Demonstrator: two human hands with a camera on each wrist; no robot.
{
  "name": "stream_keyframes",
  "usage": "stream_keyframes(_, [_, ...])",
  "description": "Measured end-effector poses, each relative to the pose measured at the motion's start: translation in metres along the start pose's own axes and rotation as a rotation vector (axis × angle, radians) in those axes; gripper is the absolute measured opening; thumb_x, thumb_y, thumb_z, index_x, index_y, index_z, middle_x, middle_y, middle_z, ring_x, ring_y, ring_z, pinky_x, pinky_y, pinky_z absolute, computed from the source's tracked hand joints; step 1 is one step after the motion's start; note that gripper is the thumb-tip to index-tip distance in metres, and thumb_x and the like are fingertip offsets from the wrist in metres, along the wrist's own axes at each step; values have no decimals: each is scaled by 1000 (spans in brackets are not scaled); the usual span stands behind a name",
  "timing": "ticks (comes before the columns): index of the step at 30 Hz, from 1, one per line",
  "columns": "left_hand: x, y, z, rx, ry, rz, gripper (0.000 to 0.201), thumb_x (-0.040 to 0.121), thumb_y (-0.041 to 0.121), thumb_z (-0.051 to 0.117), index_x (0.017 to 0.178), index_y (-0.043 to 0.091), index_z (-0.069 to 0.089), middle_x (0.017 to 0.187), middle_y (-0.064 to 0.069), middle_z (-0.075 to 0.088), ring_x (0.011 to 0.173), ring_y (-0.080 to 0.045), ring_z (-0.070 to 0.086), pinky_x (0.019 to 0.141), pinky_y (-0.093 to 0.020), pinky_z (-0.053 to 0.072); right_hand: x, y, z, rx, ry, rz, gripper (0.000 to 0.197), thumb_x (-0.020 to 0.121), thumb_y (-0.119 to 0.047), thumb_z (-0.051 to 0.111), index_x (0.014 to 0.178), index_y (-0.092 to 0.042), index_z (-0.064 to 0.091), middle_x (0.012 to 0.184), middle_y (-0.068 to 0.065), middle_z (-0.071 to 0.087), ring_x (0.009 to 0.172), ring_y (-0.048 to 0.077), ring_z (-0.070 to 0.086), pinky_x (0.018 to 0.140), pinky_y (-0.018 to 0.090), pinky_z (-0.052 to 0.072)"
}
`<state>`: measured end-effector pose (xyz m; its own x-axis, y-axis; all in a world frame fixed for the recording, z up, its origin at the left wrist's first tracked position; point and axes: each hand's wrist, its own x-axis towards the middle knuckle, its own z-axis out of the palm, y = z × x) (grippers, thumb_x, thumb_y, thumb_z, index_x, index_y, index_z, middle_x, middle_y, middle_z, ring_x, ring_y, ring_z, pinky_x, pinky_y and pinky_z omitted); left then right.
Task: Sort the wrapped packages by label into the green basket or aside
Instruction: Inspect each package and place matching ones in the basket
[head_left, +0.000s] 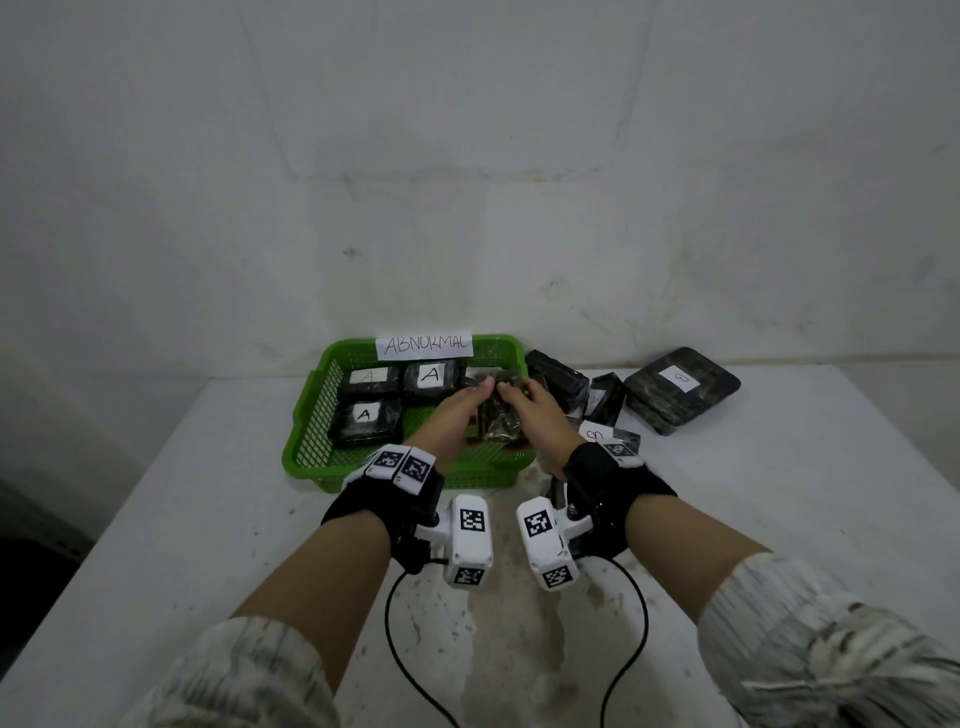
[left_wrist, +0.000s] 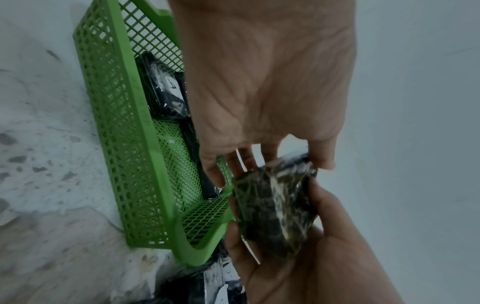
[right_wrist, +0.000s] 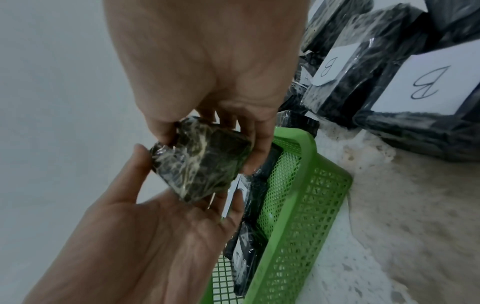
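Note:
A dark wrapped package (head_left: 498, 421) hangs over the right half of the green basket (head_left: 306, 415), held from both sides. My left hand (head_left: 467, 400) pinches its left end between thumb and fingers. My right hand (head_left: 524, 400) pinches its right end. The left wrist view shows the package (left_wrist: 275, 205) just above the basket's corner (left_wrist: 197, 246). In the right wrist view the package (right_wrist: 202, 164) is tilted and I cannot read its label. Three packages marked A (head_left: 428, 376) lie in the basket.
A paper sign reading ABNORMAL (head_left: 425, 345) is fixed to the basket's far rim. Right of the basket lie several dark packages, among them a large one marked B (head_left: 680, 389) and smaller ones (right_wrist: 335, 67). The pale table (head_left: 208, 519) ends at a wall behind.

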<state>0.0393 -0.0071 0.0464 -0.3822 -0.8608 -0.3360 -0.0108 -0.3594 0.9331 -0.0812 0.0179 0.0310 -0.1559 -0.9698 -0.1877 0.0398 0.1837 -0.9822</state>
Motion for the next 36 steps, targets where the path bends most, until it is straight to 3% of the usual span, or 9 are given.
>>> stream_keyframes(2, [-1, 1, 0, 60, 17, 42, 33, 96, 28, 49, 125, 13, 53, 102, 5, 61, 93, -6, 54, 77, -29, 44, -1, 0, 0, 1, 21, -6, 33, 99, -28, 49, 127, -11, 49, 115, 9, 60, 88, 14, 61, 61, 24, 52])
stream_keyframes(5, [3, 0, -2, 126, 62, 90, 35, 94, 23, 53, 126, 9, 52, 108, -3, 60, 91, -11, 56, 64, -26, 41, 0, 2, -2, 19, 15, 9, 29, 98, -22, 51, 124, -10, 50, 118, 13, 61, 99, 23, 61, 75, 33, 54])
stream_keyframes(11, [5, -1, -6, -1, 56, 70, 29, 93, 17, 54, 120, 6, 57, 106, -12, 61, 97, -23, 58, 73, -29, 50, -3, -3, -7, 33, -52, -7, 41, 91, -3, 59, 131, -9, 50, 106, 4, 62, 89, 16, 63, 75, 26, 56])
stream_keyframes(14, [9, -7, -7, 64, 45, 82, 32, 90, 5, 54, 122, 4, 55, 109, -14, 61, 101, -25, 57, 76, -28, 50, -2, -2, -8, 22, -22, -30, 44, 90, -3, 60, 133, -5, 49, 113, 10, 62, 92, 18, 63, 71, 21, 56])
stream_keyframes(19, [13, -8, -10, 81, 104, 103, 24, 92, 0, 48, 113, 2, 57, 101, -15, 60, 93, -27, 56, 75, -30, 49, -4, -2, -5, 148, -100, 41, 50, 88, 4, 59, 132, -15, 47, 111, 11, 61, 97, 25, 62, 83, 35, 56])
stream_keyframes(24, [14, -10, -9, 41, 108, 85, 49, 89, -1, 53, 136, 7, 41, 121, -23, 56, 104, -31, 56, 88, -40, 49, -3, -1, -7, 120, -79, 18, 64, 87, -1, 64, 144, -12, 38, 116, 11, 60, 97, 23, 63, 74, 32, 57])
stream_keyframes(29, [14, -7, -12, -177, 135, 35, 41, 96, 12, 46, 135, 25, 39, 136, -18, 45, 119, -38, 50, 67, -39, 53, -5, -1, -8, 110, -192, 33, 83, 84, -24, 71, 150, -35, 22, 139, 11, 50, 116, 26, 56, 71, 28, 47])
stream_keyframes(33, [10, -5, -10, -291, 67, -98, 36, 98, 23, 43, 132, 10, 46, 126, -19, 52, 97, -26, 56, 52, -28, 52, -4, -1, -8, 55, -186, -22, 74, 87, -21, 68, 150, -28, 29, 146, 4, 41, 132, 23, 43, 102, 31, 40])
stream_keyframes(36, [1, -1, -8, -345, 3, -138, 36, 98, 32, 43, 124, 8, 50, 100, -14, 56, 79, -20, 55, 47, -21, 52, -2, 0, -6, 85, -108, -24, 65, 88, -21, 67, 147, -21, 39, 139, 5, 48, 123, 21, 50, 101, 32, 42])
